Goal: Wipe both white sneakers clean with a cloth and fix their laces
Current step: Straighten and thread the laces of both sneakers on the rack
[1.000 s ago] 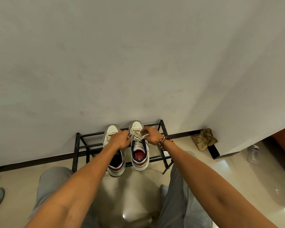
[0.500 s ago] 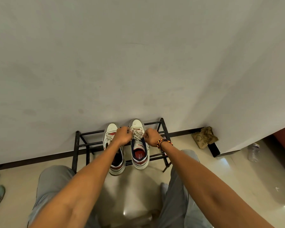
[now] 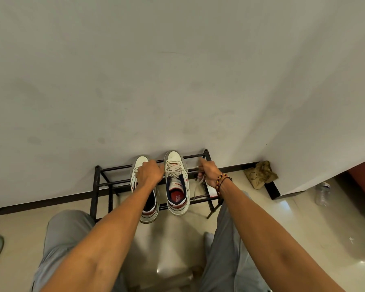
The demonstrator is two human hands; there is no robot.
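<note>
Head view shows a person reaching both arms out over a low black metal shoe rack [image 3: 105, 169] against the wall, where two white low-top sneakers with red and navy trim stand side by side, toes to the wall. The right hand [image 3: 209, 172] is curled tight around one end of the pale flat lace [image 3: 190, 169] of the right-side sneaker [image 3: 177, 186], pulled out sideways beyond the shoe, with a loose tail hanging below the fist. The left hand [image 3: 151, 171] lies knuckles-up between the two shoes, covering the laces of the left-side sneaker [image 3: 140, 163]; its fingers look bent, probably round the other lace end, though the grip itself is hidden. Both forearms are nearly straight, wrists level, a beaded bracelet [image 3: 222, 181] on the right one. The risk, as it appears, is uneven pull: the shoe rests only on thin bars, so a hard tug toward the right hand could drag or tip it off the rack, or draw the lace through the eyelets lopsided. A crumpled tan cloth [image 3: 260, 174] lies on the floor well beyond the right hand.
</note>
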